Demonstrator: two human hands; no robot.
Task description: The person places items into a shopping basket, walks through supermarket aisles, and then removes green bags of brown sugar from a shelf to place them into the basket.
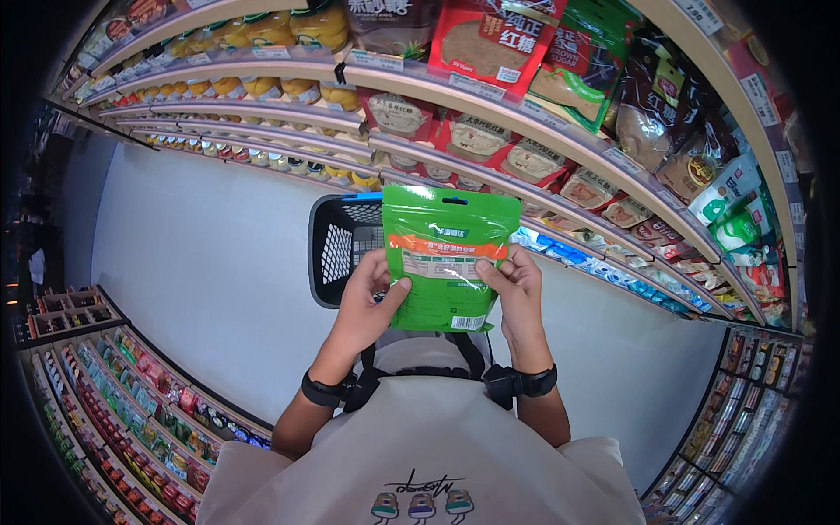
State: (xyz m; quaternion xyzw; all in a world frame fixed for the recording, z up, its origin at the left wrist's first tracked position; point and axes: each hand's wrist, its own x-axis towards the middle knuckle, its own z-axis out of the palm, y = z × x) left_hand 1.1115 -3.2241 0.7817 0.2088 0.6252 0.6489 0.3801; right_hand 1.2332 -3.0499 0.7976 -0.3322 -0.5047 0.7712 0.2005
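A green plastic pouch (446,262) with an orange band, printed text and a barcode is held upright in front of my chest. My left hand (371,298) grips its left edge, thumb on the face turned to me. On the right edge my right hand (522,289) holds it the same way, thumb on the printed panel. The fingers behind the pouch are partly hidden. Beyond the pouch and to its left is a dark plastic shopping basket (315,252) with lattice walls, partly covered by the pouch and my left hand. How the basket is supported is hidden.
Store shelves (453,82) curve across the front, holding bagged brown sugar (492,42) and jars of yellow fruit (318,27). More stocked shelves stand at the lower left (141,394) and lower right (709,420). Pale floor (216,262) lies between them.
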